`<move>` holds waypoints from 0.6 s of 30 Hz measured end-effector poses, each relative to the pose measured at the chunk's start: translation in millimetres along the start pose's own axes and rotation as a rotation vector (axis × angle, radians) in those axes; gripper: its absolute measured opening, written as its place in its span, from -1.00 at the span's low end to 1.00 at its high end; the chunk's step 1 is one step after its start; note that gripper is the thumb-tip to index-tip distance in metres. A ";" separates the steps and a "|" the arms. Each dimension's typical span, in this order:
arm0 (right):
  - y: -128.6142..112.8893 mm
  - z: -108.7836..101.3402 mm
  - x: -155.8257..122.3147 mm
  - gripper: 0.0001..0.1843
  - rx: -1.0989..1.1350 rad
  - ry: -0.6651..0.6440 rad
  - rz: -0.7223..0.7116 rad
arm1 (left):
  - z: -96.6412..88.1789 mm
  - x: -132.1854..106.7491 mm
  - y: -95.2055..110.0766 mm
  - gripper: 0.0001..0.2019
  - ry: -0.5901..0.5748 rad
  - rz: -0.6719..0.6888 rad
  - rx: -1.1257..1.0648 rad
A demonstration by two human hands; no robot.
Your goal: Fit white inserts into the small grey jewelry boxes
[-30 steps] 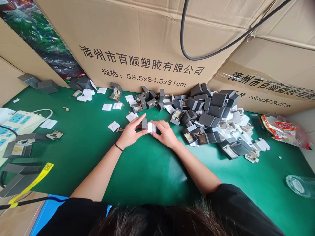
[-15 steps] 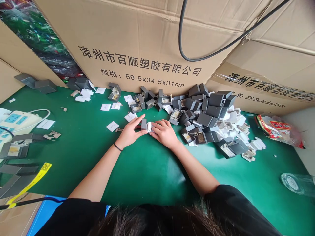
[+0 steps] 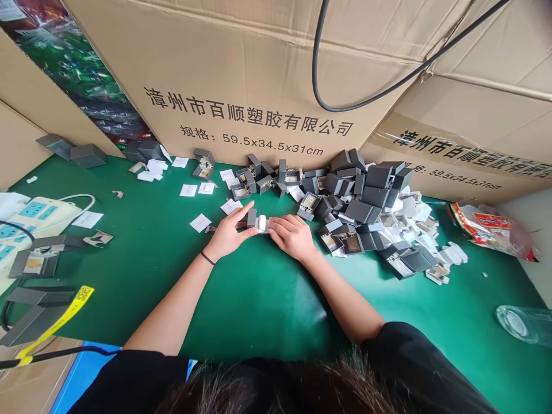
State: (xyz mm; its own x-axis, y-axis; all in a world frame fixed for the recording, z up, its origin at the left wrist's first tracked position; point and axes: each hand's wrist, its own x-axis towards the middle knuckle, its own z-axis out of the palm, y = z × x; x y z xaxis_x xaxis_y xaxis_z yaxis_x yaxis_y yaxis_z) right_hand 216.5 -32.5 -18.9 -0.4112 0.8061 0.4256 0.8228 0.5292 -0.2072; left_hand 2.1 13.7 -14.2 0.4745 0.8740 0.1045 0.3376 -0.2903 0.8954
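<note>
Clamping the small, dark-grey rectangular box (image 3: 252,217) in the left hand's (image 3: 230,234) fingers, over the smooth green tabletop (image 3: 245,319); bunching the right hand's (image 3: 294,237) beside it, can't tell if gripping; brace squarely.

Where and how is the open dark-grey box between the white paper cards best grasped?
Probably by the outer side walls of the open dark-grey box, from the near side: its interior lies exposed, and the brown cardboard carton stands close behind.

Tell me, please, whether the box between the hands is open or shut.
The box looks open: its dark lid stands up, leaving a white piece exposed; the right hand hides part.
</note>
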 end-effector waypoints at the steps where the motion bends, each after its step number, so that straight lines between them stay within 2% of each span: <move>1: -0.2 0.0 0.3 -0.68 0.010 0.005 0.000 | 0.1 0.0 -0.5 -0.28 -0.003 0.003 0.004; 8: -2.2 2.7 3.8 -0.77 0.299 0.078 0.127 | 2.0 -0.4 0.8 -0.28 0.016 0.002 -0.001; 10: -2.9 6.1 5.5 -0.70 0.376 0.086 0.159 | 2.9 -0.4 1.4 -0.27 0.025 0.000 -0.007; 12: -4.4 10.4 7.6 -0.63 0.413 0.064 0.185 | 3.8 -0.5 2.1 -0.27 0.034 -0.002 -0.010; 18: -8.1 18.9 13.1 -0.65 0.467 0.040 0.259 | 6.4 -0.5 5.0 -0.28 0.054 -0.012 -0.017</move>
State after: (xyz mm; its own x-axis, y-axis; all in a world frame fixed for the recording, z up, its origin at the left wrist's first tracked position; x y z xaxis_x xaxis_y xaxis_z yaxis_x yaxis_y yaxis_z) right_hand 197.0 -21.2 -28.2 -0.1950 0.9203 0.3393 0.6294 0.3827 -0.6763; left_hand 8.7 9.3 -12.6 0.4261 0.8971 0.1167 0.3286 -0.2736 0.9040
